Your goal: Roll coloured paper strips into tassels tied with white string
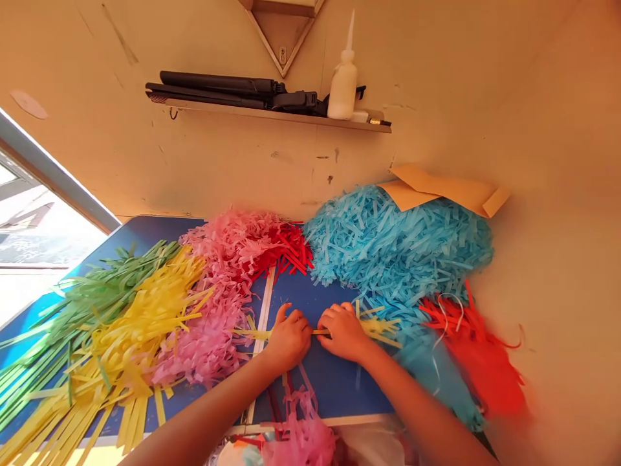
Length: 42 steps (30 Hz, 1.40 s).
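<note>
Over the middle of the blue table [339, 388], my left hand [291, 336] and my right hand [343, 331] face each other a short way apart. Both are closed on one yellow tissue paper tassel [319, 332]. Its middle is narrow and looks twisted between my fingers. Loose fringe spreads out past each hand, more of it on the right. Below my hands, a pink paper fringe [303, 433] hangs at the table's front edge.
Green [111, 285], yellow [145, 304] and pink fringe piles [218, 291] cover the left side. A big blue pile [398, 246] and red fringe [485, 362] lie right. Above, a wall shelf [272, 116] carries a glue bottle [343, 87] and black hair straighteners [218, 87].
</note>
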### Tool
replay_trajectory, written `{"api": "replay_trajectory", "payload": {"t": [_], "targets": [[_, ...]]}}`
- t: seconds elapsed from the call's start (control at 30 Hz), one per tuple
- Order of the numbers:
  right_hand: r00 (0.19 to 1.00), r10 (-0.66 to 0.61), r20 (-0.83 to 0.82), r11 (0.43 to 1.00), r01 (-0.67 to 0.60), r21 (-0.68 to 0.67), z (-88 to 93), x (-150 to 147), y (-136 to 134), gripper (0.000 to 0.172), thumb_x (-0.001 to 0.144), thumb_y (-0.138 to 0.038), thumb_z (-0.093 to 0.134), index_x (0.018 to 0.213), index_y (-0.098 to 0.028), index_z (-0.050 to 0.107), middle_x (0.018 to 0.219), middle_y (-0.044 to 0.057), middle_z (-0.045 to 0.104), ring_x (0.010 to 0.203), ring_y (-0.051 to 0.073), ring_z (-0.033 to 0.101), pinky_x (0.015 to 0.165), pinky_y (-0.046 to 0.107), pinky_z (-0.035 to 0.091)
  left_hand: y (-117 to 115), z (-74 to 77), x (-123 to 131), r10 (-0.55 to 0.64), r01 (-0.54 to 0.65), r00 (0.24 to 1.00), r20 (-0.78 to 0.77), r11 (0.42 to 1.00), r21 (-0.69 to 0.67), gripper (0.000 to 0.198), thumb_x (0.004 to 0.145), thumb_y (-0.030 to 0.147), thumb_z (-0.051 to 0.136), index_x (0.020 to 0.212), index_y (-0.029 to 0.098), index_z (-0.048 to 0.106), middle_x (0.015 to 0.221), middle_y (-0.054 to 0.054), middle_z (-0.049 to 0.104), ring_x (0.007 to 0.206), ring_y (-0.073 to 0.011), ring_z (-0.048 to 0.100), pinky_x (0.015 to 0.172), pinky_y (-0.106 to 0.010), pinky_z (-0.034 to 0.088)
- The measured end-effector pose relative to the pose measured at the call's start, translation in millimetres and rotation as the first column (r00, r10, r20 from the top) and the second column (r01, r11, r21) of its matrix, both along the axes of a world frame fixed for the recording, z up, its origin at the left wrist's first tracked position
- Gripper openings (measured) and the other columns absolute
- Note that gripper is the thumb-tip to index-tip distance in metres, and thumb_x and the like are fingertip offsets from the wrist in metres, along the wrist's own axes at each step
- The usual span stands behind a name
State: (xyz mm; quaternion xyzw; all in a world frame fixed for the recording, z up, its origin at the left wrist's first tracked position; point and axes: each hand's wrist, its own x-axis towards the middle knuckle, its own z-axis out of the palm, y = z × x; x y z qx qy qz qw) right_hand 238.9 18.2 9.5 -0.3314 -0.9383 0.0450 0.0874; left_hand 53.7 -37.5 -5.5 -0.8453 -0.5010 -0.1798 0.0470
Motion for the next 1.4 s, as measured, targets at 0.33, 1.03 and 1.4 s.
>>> {"api": "replay_trajectory", "payload": {"t": [0.33, 1.03, 1.4], "targets": [[0.987, -0.071, -0.146, 0.997, 0.073, 0.012, -25.0, 30.3, -15.7, 0.019, 0.098, -0.02, 0.056, 0.087, -0.022, 0.071, 0.088, 0.002, 0.071, 0.09, 0.019, 0.054, 0.082, 0.038, 0.026, -10.8, 1.8, -9.2, 0.045, -0.043, 0.998, 0.032, 0.997, -0.068, 0.016, 0.092, 0.017, 0.056, 0.083, 0.023, 0.068, 0.082, -0.001, 0.069, 0.092, -0.0211, 0.057, 0.104, -0.051, 0.028], [0.911, -0.412, -0.019, 0.882, 0.394, -0.258, -4.9, 26.7, 6.0, 0.021, 0.086, -0.032, 0.067, 0.067, -0.023, 0.071, 0.08, 0.004, 0.065, 0.086, 0.021, 0.056, 0.082, 0.034, 0.036, 7.0, 21.4, -11.7, 0.059, -0.076, 0.996, -0.067, 0.954, -0.291, 0.026, 0.09, 0.016, 0.055, 0.106, 0.031, 0.07, 0.101, -0.003, 0.071, 0.107, -0.0252, 0.056, 0.106, -0.051, 0.027], [0.997, 0.071, -0.003, 0.995, -0.071, 0.075, -10.5, -0.1, -11.4, 0.024, 0.093, -0.01, 0.052, 0.077, -0.017, 0.069, 0.078, 0.005, 0.069, 0.083, 0.019, 0.055, 0.099, 0.045, 0.031, 13.0, 21.0, -2.4, -0.154, 0.149, 0.987, -0.039, 0.981, -0.123, 0.02, 0.088, 0.014, 0.058, 0.084, 0.026, 0.073, 0.082, -0.002, 0.07, 0.093, -0.0227, 0.059, 0.104, -0.057, 0.029]]}}
